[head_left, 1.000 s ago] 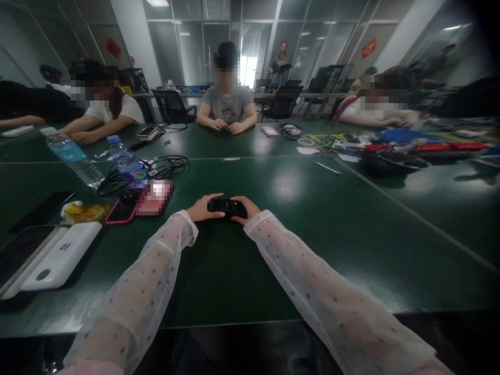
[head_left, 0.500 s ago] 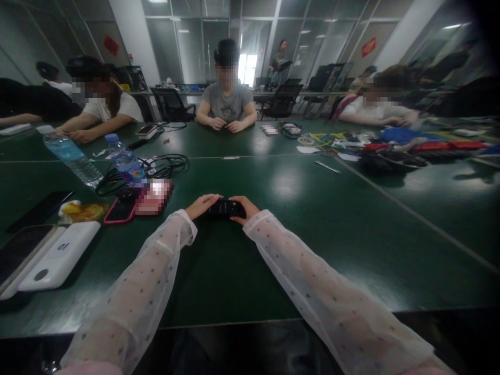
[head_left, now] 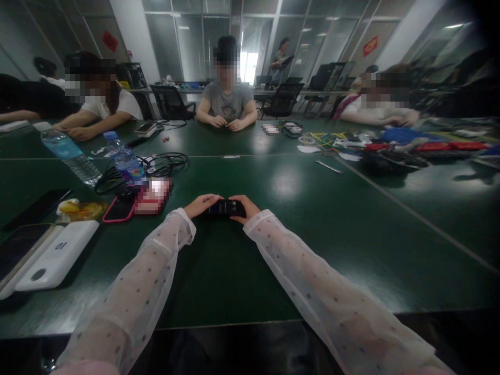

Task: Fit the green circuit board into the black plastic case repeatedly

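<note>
Both my hands hold a small black phone-like device [head_left: 224,208] sideways, low over the green table. Small pale markings show on its dark upper face; I cannot make them out. My left hand [head_left: 203,205] grips its left end, fingers lying along the far edge. Around the right end curl the fingers and thumb of my right hand [head_left: 247,208]. Parts of both ends are hidden under the fingers. Sheer white dotted sleeves cover my forearms.
Left of me on the green table [head_left: 234,281] are a white power bank [head_left: 58,255], phones including a pink-edged one [head_left: 119,208], two water bottles [head_left: 127,159] and black cables [head_left: 172,164]. A wrench [head_left: 328,166] and tangled cables lie right. Several people sit across.
The view has shifted very slightly. My hands and the black device keep the same hold and place.
</note>
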Tool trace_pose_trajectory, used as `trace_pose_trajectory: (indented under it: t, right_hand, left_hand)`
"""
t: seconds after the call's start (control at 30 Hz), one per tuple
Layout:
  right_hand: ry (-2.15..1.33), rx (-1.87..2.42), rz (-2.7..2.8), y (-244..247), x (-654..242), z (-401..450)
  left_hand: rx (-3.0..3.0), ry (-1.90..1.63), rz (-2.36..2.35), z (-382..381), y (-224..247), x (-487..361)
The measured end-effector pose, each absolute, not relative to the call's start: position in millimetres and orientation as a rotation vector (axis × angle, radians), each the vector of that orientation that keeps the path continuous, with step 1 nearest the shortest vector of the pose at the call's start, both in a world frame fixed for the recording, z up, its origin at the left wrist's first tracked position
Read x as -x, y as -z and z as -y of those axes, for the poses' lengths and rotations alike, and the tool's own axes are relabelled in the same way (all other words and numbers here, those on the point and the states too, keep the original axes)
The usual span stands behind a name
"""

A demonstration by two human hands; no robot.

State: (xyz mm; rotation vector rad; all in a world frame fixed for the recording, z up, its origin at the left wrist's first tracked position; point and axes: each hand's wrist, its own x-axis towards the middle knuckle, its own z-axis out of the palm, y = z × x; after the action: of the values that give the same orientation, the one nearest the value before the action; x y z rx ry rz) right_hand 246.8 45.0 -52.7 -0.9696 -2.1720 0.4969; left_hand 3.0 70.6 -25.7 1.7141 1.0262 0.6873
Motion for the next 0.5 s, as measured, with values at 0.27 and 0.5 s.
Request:
trace_pose_trajectory:
  t: [0.27, 0.5]
  right_hand:
    - [-0.522, 1.034, 2.151, 50.7, -245.0, -42.7]
    - [-0.558, 1.084, 2.136, 43.8, -243.2, -38.0]
  left_hand:
    - [-1.710, -0.695, -1.047, -68.7, 24.8, -4.4]
    - [-1.673, -0.699, -1.093, -66.0, 24.2, -5.9]
